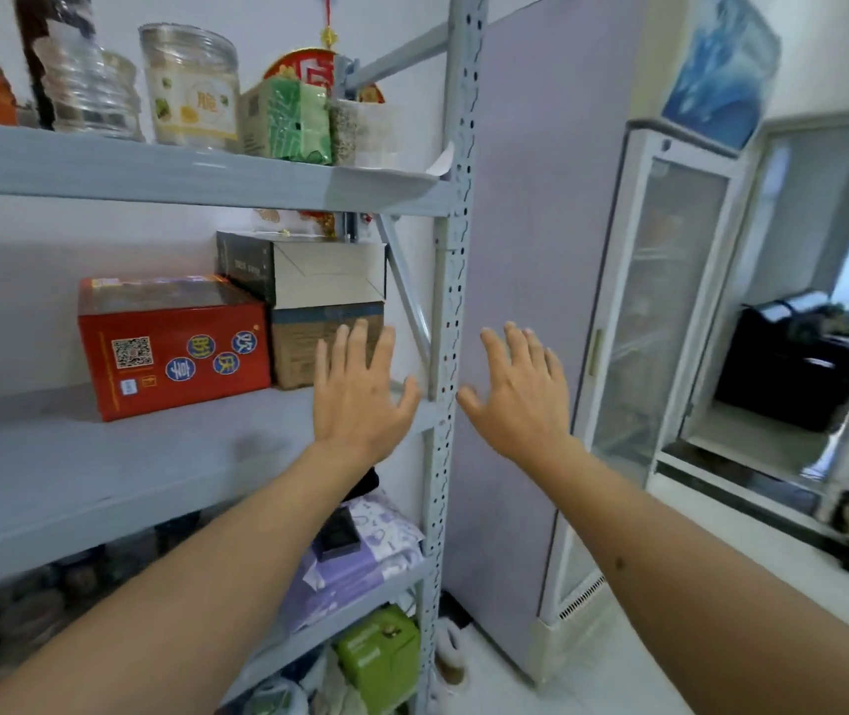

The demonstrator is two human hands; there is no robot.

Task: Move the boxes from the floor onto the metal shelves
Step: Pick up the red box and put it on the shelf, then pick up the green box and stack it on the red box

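On the middle board of the grey metal shelf point(102, 456) stands a red box point(169, 348) with a QR code and blue round stickers. To its right a brown cardboard box point(298, 348) carries a dark box with a white end flap point(303, 270). My left hand point(360, 389) is raised in front of the brown box, fingers spread and straight, holding nothing. My right hand point(520, 394) is raised just right of the shelf's perforated upright point(455, 250), also spread and empty. No box on the floor is in view.
The top shelf holds clear jars point(190, 85), a green packet point(293, 121) and a red ornament. Lower boards carry purple packs point(355, 554) and a green box point(381, 652). A lilac cabinet point(530, 301) and a glass-door fridge point(659, 312) stand to the right; a black bag point(794, 369) lies beyond.
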